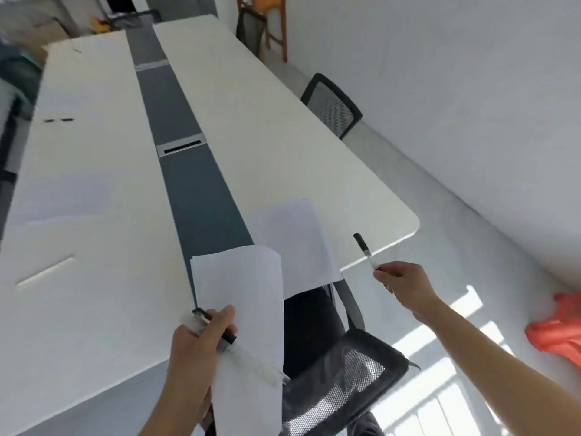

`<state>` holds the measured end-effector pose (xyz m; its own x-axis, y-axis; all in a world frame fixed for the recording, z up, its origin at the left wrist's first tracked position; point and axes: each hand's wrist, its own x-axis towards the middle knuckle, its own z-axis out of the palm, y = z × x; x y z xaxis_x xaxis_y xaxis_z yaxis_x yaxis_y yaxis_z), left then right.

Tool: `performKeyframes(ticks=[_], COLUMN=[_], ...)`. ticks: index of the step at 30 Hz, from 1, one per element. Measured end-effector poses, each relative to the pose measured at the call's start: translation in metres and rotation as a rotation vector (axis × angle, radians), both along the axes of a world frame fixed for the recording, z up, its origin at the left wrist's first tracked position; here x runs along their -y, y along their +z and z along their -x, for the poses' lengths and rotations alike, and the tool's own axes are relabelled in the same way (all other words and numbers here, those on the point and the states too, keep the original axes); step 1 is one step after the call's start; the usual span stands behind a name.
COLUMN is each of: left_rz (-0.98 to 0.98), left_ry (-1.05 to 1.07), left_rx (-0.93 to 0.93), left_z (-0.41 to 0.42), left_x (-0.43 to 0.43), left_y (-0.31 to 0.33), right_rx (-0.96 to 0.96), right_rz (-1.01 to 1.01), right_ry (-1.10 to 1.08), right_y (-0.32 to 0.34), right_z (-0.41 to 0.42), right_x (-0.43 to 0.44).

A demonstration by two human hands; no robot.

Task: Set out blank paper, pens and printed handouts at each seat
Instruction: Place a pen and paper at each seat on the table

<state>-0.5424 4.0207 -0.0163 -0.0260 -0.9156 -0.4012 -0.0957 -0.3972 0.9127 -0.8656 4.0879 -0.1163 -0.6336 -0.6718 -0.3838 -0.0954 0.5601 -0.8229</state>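
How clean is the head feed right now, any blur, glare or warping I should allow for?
Head view: motion blur smears the frame's top-left corner; the right hand and its pen read fairly sharp, the left hand and its paper sheaf softer; hard sunlight stripes the floor at lower right; the wide lens tilts and bows the table edges.

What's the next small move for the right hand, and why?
Probably lower the pen onto the table just right of the sheet and let go. The right hand pinches it by one end over the table's near edge; that sheet has no pen beside it, and the left hand holds the stack and more pens.
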Motion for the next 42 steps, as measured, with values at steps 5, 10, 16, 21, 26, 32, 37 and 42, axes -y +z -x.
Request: performKeyframes(ticks=[5,10,16,21,26,32,37,42], left_rz=[-0.025,0.003,-0.001,-0.026,0.021,0.053,0.033,0.076], left_ry=[0.233,0.380,0.497,0.484,0.356,0.111,-0.056,-0.111], left_rx=[0.038,0.074,0.111,0.034,-0.030,-0.153,-0.270,-0.264], left_z=[0.047,0.081,0.094,0.105,0.120,0.140,0.176,0.213], left_x=[-0.004,-0.013,-0.030,-0.033,-0.029,-0.023,-0.033,-0.041], left_y=[0.006,0.008,0.011,0.013,0.020,0.033,0.039,0.047], right_rx=[-0.080,-0.245,-0.386,-0.413,-0.285,0.440,0.895,0.890], right_rz=[-0.178,-0.303,-0.418,-0.441,-0.215,-0.110,-0.036,0.079], right_ry=[0.167,0.335,0.492,0.570,0.535,0.539,0.468,0.375], right_y=[-0.060,-0.096,-0.132,-0.123,-0.064,0.017,0.027,0.036], right_z=[0.066,0.091,0.098,0.103,0.080,0.045,0.053,0.101], right_x=[0.086,0.140,0.156,0.152,0.121,0.032,-0.021,-0.040])
